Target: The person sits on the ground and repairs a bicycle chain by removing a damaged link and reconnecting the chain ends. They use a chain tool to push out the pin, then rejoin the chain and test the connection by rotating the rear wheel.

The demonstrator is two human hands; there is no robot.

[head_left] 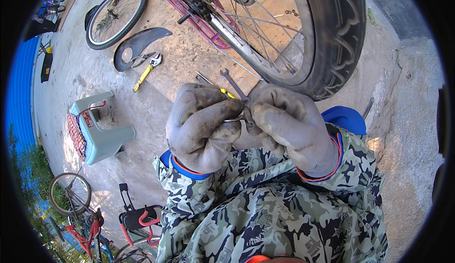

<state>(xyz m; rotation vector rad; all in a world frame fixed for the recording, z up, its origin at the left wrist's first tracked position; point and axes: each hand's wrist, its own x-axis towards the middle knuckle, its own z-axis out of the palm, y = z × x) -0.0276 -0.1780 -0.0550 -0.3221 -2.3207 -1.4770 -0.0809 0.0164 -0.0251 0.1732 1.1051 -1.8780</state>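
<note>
Head view shows rough, stained concrete (159, 116) bearing a yellow-handled adjustable wrench (143, 78), a curved black fender (140, 40) and a pale-green plastic stool (102, 137). In soiled knitted gloves, the left hand (204, 125) and right hand (291, 125) pinch a small metal piece (250, 123) between them, near a chunky-treaded bicycle tire (337, 35) hiding some ground.

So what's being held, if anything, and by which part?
The left hand and right hand pinch small metal hardware; the exact part gripped is hidden.
</note>
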